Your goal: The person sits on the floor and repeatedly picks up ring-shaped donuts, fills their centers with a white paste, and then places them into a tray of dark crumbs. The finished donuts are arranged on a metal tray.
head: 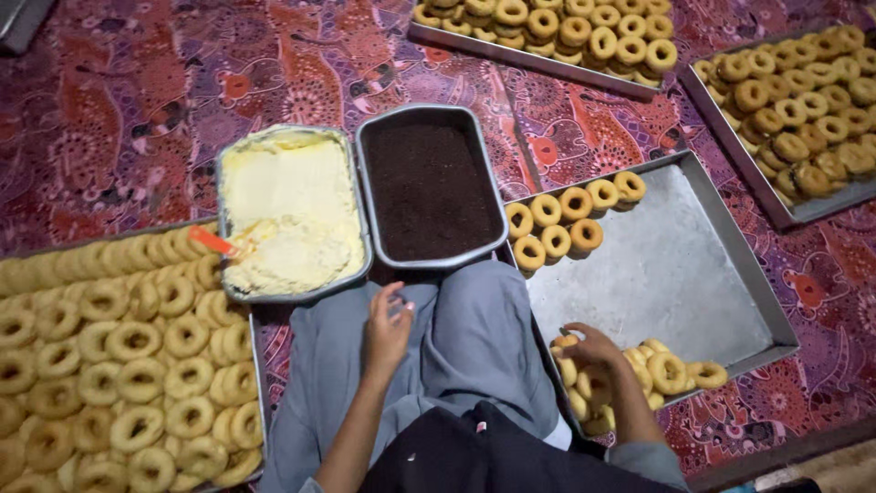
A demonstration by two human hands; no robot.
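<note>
Golden ring donuts (657,370) piled in the near corner of the grey metal tray (675,265), right by the knee. Best to pick one up softly, with the fingertips, so as not to squash it. Right hand (593,351) resting on that pile, fingers curled round a donut, half closed. Left hand (388,329) up over the grey lap, empty, fingers loosely spread. Just ahead, a pan of yellow cream (292,210) with an orange spatula (214,240), beside a pan of dark crumbs (429,187).
</note>
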